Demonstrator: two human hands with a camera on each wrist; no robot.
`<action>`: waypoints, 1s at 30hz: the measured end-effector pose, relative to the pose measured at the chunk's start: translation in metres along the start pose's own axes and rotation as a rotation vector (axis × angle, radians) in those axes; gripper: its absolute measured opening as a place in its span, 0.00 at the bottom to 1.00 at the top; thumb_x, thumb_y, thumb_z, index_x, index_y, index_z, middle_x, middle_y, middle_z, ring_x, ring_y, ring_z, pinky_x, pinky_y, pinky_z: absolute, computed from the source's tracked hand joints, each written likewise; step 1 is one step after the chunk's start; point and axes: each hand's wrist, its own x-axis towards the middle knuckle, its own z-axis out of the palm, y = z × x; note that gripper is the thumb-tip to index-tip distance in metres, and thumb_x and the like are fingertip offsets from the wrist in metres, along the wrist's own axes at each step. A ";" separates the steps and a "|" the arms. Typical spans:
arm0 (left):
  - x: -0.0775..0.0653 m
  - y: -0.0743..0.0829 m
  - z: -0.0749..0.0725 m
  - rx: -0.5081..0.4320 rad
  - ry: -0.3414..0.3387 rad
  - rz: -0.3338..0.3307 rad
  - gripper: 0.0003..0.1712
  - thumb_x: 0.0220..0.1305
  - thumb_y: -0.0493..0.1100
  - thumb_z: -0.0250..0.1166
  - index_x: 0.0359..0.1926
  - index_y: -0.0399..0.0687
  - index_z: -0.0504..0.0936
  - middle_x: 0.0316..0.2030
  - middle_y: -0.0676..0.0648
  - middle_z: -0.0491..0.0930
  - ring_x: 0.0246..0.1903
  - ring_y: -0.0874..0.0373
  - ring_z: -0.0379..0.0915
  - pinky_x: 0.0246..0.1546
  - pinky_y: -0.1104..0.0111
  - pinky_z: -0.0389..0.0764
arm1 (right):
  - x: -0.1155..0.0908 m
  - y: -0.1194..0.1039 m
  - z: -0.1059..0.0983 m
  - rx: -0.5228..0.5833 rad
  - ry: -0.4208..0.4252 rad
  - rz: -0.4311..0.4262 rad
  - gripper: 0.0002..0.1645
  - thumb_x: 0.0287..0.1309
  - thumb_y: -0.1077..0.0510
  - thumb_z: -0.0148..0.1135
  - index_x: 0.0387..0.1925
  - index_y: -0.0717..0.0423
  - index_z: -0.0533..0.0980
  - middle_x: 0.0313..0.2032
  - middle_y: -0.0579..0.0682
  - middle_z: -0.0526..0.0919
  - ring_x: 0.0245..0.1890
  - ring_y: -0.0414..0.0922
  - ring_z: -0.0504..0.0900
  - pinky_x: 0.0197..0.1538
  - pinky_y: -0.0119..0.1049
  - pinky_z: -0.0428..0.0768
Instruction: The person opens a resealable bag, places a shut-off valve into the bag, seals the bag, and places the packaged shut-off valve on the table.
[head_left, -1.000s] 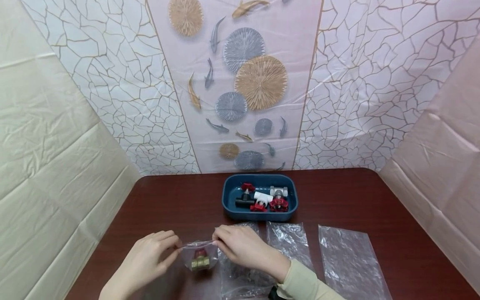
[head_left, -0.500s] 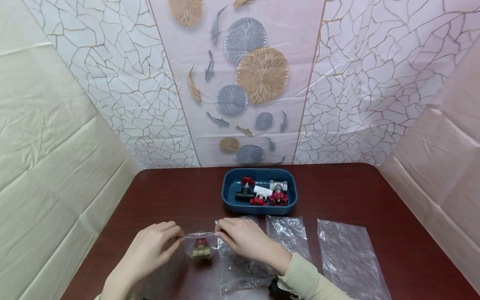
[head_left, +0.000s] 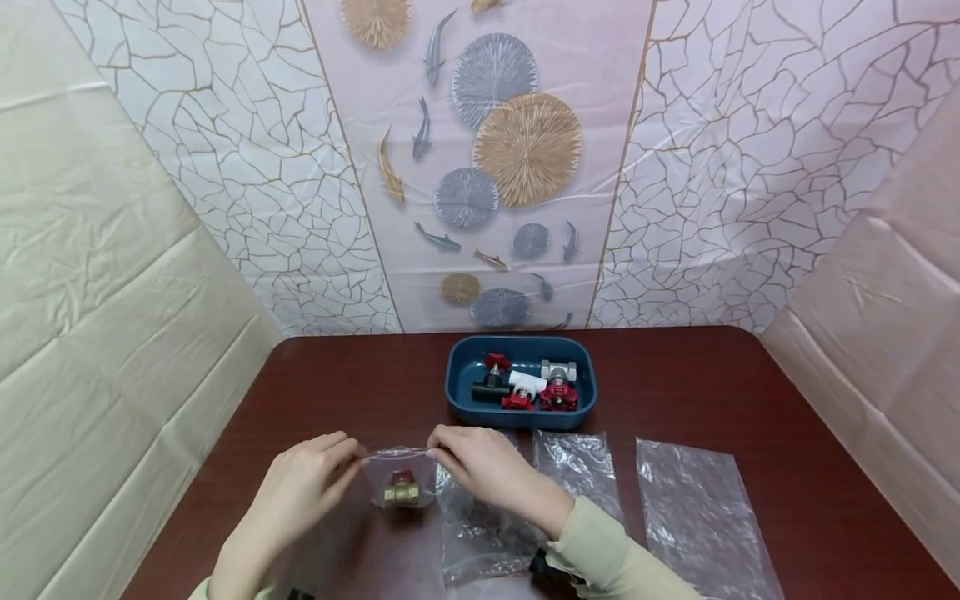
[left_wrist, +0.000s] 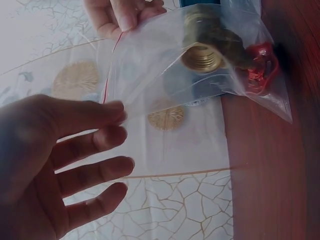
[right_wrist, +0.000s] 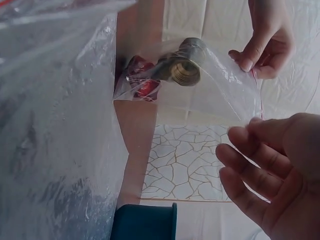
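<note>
Between my hands hangs a clear zip bag with a red line along its mouth. Inside it lies a brass valve with a red handwheel; its threaded opening shows in both wrist views. My left hand pinches one end of the bag's mouth between thumb and forefinger, other fingers loosely apart. At the opposite end, my right hand pinches the mouth the same way. The bag's mouth is stretched fairly straight between them, a little above the table.
A blue tray behind the hands holds several valves with red handwheels. Flat clear bags lie right of the hands, including a middle bag and a right-hand bag. A dark object sits by the right sleeve.
Both hands still pinch the bag's mouth, which looks straighter now. The head view has tilted down slightly, so the whole scene sits higher in the picture.
</note>
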 end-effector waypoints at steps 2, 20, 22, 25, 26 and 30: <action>0.002 -0.003 0.003 0.003 0.001 -0.027 0.08 0.49 0.40 0.70 0.27 0.59 0.79 0.23 0.66 0.68 0.20 0.72 0.61 0.18 0.71 0.68 | 0.004 0.002 0.002 -0.006 0.014 0.020 0.08 0.66 0.51 0.52 0.38 0.46 0.76 0.30 0.36 0.78 0.25 0.29 0.72 0.30 0.27 0.72; 0.017 -0.021 0.028 0.029 0.000 -0.189 0.05 0.53 0.39 0.69 0.29 0.55 0.81 0.24 0.60 0.73 0.17 0.64 0.67 0.17 0.65 0.69 | 0.028 0.022 0.017 -0.011 0.056 0.082 0.06 0.65 0.54 0.53 0.37 0.49 0.76 0.28 0.38 0.77 0.20 0.29 0.68 0.25 0.26 0.69; 0.018 -0.022 0.029 0.025 -0.008 -0.207 0.05 0.53 0.39 0.68 0.29 0.55 0.81 0.24 0.59 0.73 0.17 0.64 0.67 0.17 0.65 0.69 | 0.031 0.023 0.017 -0.007 0.062 0.092 0.06 0.65 0.54 0.53 0.37 0.49 0.76 0.27 0.38 0.76 0.19 0.30 0.68 0.25 0.26 0.69; 0.020 -0.023 0.031 0.017 -0.025 -0.224 0.05 0.53 0.39 0.68 0.29 0.55 0.81 0.24 0.59 0.73 0.17 0.66 0.66 0.17 0.66 0.68 | 0.032 0.023 0.017 0.005 0.054 0.116 0.06 0.65 0.53 0.53 0.38 0.49 0.76 0.26 0.38 0.75 0.19 0.31 0.68 0.24 0.27 0.69; 0.020 -0.023 0.031 0.015 -0.028 -0.227 0.05 0.53 0.39 0.68 0.30 0.55 0.81 0.24 0.59 0.72 0.17 0.66 0.65 0.17 0.67 0.68 | 0.032 0.023 0.017 0.009 0.049 0.122 0.07 0.65 0.53 0.53 0.38 0.49 0.76 0.26 0.38 0.75 0.19 0.31 0.68 0.24 0.27 0.69; 0.018 -0.023 0.029 0.013 -0.031 -0.231 0.04 0.53 0.41 0.68 0.30 0.56 0.81 0.24 0.60 0.71 0.17 0.66 0.64 0.17 0.67 0.67 | 0.029 0.024 0.019 0.027 0.031 0.126 0.07 0.65 0.53 0.53 0.39 0.48 0.76 0.26 0.37 0.75 0.18 0.31 0.68 0.24 0.27 0.68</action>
